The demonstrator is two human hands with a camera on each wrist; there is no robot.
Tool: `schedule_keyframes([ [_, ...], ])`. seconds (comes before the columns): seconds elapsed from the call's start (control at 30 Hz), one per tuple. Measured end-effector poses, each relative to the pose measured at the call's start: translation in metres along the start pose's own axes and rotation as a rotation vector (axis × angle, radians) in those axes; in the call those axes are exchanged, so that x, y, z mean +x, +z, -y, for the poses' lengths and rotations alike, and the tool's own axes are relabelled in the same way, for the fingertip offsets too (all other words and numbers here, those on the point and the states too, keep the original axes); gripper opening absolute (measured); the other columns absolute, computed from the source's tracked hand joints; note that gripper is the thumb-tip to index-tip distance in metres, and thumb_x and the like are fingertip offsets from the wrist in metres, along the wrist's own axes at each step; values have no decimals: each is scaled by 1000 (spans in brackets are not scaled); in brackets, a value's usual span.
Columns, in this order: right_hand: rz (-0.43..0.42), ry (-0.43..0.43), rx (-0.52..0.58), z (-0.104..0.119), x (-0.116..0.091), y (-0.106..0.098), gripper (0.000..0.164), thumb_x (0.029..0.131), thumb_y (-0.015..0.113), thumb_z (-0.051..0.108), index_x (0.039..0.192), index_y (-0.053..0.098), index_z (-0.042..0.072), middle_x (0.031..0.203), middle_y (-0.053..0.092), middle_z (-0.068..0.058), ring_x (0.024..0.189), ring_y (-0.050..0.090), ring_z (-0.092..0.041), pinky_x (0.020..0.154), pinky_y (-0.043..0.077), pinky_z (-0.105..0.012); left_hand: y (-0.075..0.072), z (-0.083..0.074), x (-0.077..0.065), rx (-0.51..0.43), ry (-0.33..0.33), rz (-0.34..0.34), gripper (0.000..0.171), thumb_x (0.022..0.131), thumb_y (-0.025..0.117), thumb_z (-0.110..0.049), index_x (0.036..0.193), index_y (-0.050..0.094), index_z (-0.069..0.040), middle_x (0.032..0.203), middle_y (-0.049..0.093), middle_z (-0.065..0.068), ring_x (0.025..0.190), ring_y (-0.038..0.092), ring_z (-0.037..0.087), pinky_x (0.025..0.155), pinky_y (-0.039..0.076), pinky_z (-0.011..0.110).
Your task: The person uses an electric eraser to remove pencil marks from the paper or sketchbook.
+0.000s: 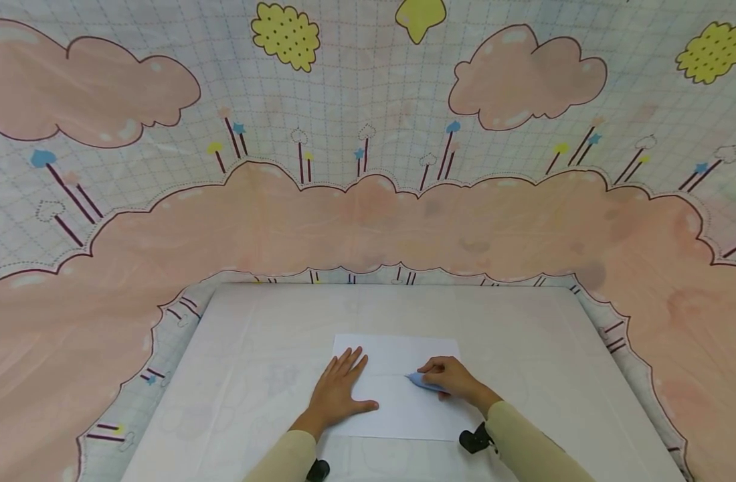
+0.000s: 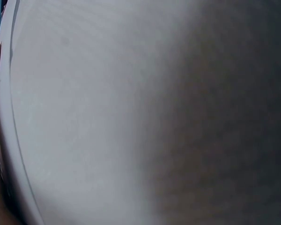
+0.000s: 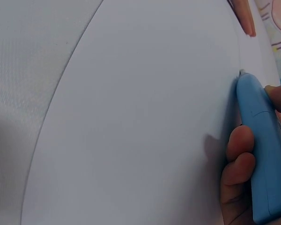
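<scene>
A white sheet of paper (image 1: 404, 422) lies flat on the table. My left hand (image 1: 336, 393) rests on its left side, fingers straight and spread, thumb pointing right. On the right half, my right hand (image 1: 455, 379) grips a thick blue pen-shaped tool (image 1: 425, 382). The right wrist view shows the blue tool (image 3: 264, 154) between curled fingers and thumb, its small pale tip at the paper. A faint line crosses the sheet near this tip; whether it is a mark, crease or cut, I cannot tell. Most of the left wrist view is blurred white surface.
The paper sits near the front of a white-covered table (image 1: 253, 348). Behind and around the table hangs or lies cloth (image 1: 356, 227) printed with peach clouds. Black wrist devices (image 1: 475, 438) show at both beige sleeves (image 1: 530, 442).
</scene>
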State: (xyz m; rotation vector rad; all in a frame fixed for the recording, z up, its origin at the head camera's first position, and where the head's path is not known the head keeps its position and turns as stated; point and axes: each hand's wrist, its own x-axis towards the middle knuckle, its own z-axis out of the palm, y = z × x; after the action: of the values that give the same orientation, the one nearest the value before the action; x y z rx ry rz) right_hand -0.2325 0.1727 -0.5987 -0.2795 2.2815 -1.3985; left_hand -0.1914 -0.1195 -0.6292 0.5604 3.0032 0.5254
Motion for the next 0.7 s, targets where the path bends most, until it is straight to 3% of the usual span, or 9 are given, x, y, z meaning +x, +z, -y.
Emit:
schedule_keyframes([
  [0.7,-5,2,-19,-2,0,-4,23,89,70,16,108,72,4,83,70,-1,47,49,-10,48,44,-22,0,0,1,-8,-6,0,104,76,60,-78,154,34,-14,164,23,3,152,16,26,123,13,49],
])
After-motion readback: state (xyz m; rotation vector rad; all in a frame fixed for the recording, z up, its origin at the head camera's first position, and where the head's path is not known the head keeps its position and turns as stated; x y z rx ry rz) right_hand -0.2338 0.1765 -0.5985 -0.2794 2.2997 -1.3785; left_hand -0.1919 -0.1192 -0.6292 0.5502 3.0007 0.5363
